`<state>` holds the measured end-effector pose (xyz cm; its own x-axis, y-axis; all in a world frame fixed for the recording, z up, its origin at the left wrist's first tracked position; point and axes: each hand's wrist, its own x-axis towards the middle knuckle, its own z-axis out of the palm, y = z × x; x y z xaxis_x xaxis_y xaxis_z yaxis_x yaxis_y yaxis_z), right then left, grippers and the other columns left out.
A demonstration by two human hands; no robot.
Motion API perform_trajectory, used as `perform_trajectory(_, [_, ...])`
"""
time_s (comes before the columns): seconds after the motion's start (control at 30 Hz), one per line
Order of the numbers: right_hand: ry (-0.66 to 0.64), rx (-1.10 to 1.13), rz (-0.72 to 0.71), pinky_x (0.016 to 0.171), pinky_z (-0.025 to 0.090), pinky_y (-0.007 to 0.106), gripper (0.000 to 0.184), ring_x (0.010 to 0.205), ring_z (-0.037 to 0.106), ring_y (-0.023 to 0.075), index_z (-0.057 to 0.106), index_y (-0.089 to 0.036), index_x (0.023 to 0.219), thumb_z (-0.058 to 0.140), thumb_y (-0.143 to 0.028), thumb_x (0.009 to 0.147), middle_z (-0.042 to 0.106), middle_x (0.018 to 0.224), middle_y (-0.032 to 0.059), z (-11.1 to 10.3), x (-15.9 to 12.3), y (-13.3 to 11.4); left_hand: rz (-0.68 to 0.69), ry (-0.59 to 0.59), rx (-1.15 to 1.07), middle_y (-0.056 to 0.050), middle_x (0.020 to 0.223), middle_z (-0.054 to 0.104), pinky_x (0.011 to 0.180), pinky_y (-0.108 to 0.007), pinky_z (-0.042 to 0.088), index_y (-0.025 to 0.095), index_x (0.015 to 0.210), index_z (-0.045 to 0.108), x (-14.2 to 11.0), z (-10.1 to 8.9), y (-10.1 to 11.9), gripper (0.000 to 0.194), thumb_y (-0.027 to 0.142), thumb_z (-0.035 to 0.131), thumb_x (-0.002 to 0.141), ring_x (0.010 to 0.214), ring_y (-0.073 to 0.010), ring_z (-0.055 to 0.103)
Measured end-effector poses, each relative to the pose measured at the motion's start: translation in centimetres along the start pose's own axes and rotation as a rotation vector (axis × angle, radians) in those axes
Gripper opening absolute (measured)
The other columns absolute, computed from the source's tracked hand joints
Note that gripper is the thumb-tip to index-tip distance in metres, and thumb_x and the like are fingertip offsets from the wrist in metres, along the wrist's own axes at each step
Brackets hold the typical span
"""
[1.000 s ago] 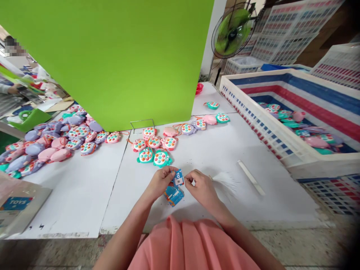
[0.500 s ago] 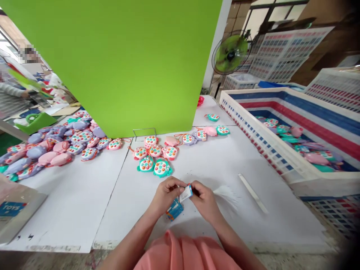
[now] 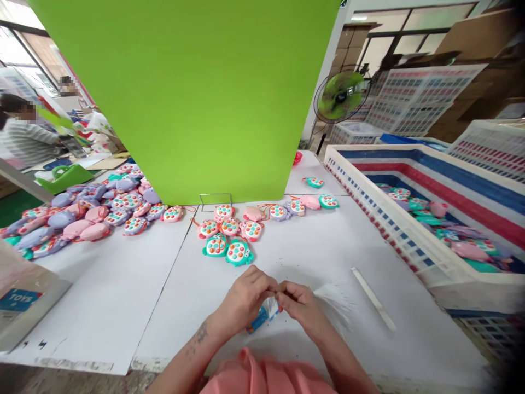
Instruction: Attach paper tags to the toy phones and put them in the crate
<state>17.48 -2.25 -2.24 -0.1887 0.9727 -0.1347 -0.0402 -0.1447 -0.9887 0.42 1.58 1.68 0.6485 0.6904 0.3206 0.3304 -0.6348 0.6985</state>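
My left hand (image 3: 249, 293) and my right hand (image 3: 298, 302) meet fingertip to fingertip low in the middle of the view, both closed in a pinch. A small white-and-blue printed card (image 3: 272, 308) hangs beneath their fingers, its upper edge hidden by them. Under my left hand, blue cards (image 3: 257, 322) lie on the white tabletop, partly covered. Just beyond my hands sits a cluster of turtle-like bubble toys, including a green toy (image 3: 238, 252) and a pink toy (image 3: 251, 230). To the right of my right hand is a fan of thin clear plastic (image 3: 337, 306).
A white strip (image 3: 373, 298) lies at the right. Beyond it stands a white crate (image 3: 435, 290) with a striped lining and toys inside. A tall green panel (image 3: 184, 98) rises ahead. Toys (image 3: 96, 214) are heaped at left; a person in stripes (image 3: 30, 139) sits farther back.
The card has dropped and tilted below my fingertips, with its printed face less visible. My hands have come together above it. The view has tipped slightly upward.
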Motion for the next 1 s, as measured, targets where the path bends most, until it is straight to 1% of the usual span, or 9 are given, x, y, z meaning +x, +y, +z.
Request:
perform_trajectory(0.17, [-0.049,-0.107,-0.072,0.053,0.032,0.022,0.031,0.054,0.041,0.0095,0.058,-0.016,0.068,0.06,-0.045,0.079,0.051,0.058,-0.0022,-0.3,-0.1,-0.4,-0.235,-0.016,-0.27,0.0,0.079,0.052,0.066,-0.023,0.039,0.017,0.083,0.051,-0.3,-0.3,-0.1,0.004,0.013,0.051,0.083,0.073,-0.012,0.047])
perform_trajectory(0.3, [-0.108,-0.123,-0.082,0.053,0.031,0.022,0.031,0.055,0.042,0.0101,0.058,-0.016,0.068,0.058,-0.044,0.081,0.053,0.058,-0.0015,-0.4,-0.3,-0.3,-0.316,-0.072,-0.541,0.002,0.073,0.05,0.063,-0.022,0.038,0.017,0.079,0.047,-0.5,-0.3,-0.5,0.007,0.019,0.052,0.083,0.068,-0.0099,0.046])
perform_trajectory(0.37, [-0.125,-0.126,-0.081,0.054,0.032,0.022,0.03,0.055,0.044,0.0106,0.058,-0.016,0.069,0.058,-0.043,0.081,0.054,0.059,-0.001,-0.6,-0.3,-0.2,-0.329,-0.104,-0.575,0.002,0.072,0.051,0.063,-0.022,0.039,0.017,0.078,0.049,-0.4,-0.4,-1.1,0.01,0.023,0.055,0.082,0.067,-0.0102,0.047])
perform_trajectory(0.43, [-0.117,-0.126,-0.074,0.055,0.033,0.023,0.029,0.057,0.045,0.0109,0.059,-0.016,0.07,0.058,-0.042,0.081,0.054,0.06,-0.001,-0.8,-0.3,0.0,-0.326,-0.094,-0.484,0.0,0.075,0.056,0.066,-0.023,0.041,0.016,0.081,0.053,0.0,-0.7,-2.3,0.008,0.024,0.056,0.082,0.07,-0.012,0.051])
perform_trajectory(0.53, [-0.065,-0.144,-0.06,0.057,0.034,0.023,0.028,0.059,0.045,0.0114,0.059,-0.016,0.07,0.058,-0.042,0.081,0.053,0.061,-0.0011,-1.2,-0.1,0.5,-0.357,0.062,-0.064,-0.005,0.087,0.062,0.078,-0.03,0.043,0.017,0.087,0.06,0.6,-1.7,-5.6,0.01,0.022,0.052,0.084,0.083,-0.0174,0.055])
perform_trajectory(0.6, [-0.018,-0.153,-0.051,0.058,0.035,0.023,0.029,0.061,0.045,0.0119,0.059,-0.016,0.07,0.058,-0.042,0.081,0.053,0.062,-0.0009,-1.5,-0.1,0.9,-0.484,0.182,0.277,-0.007,0.092,0.063,0.086,-0.035,0.041,0.018,0.087,0.062,0.9,-2.7,-8.3,0.016,0.022,0.047,0.086,0.092,-0.0216,0.055])
perform_trajectory(0.67, [0.015,-0.154,-0.039,0.059,0.035,0.023,0.029,0.061,0.045,0.0123,0.059,-0.016,0.07,0.057,-0.042,0.081,0.053,0.062,-0.0006,-1.7,-0.1,1.3,-0.574,0.256,0.411,-0.012,0.107,0.06,0.09,-0.042,0.038,0.017,0.099,0.063,1.0,-3.5,-10.7,0.022,0.023,0.045,0.087,0.104,-0.0281,0.049])
perform_trajectory(0.8, [0.034,-0.179,-0.029,0.058,0.035,0.024,0.029,0.061,0.046,0.0128,0.06,-0.016,0.07,0.056,-0.043,0.081,0.054,0.062,-0.0006,-1.9,-0.1,1.7,-0.676,0.192,0.64,-0.01,0.12,0.054,0.087,-0.042,0.04,0.023,0.11,0.06,1.0,-3.9,-13.1,0.028,0.031,0.051,0.085,0.11,-0.0307,0.044])
perform_trajectory(1.0, [0.03,-0.179,-0.031,0.058,0.035,0.024,0.03,0.06,0.047,0.0126,0.059,-0.016,0.069,0.056,-0.044,0.081,0.054,0.061,-0.0006,-1.7,-0.1,1.5,-0.655,0.069,0.717,-0.011,0.117,0.053,0.087,-0.041,0.039,0.02,0.097,0.061,0.7,-2.7,-12.9,0.02,0.027,0.044,0.089,0.109,-0.0283,0.043])
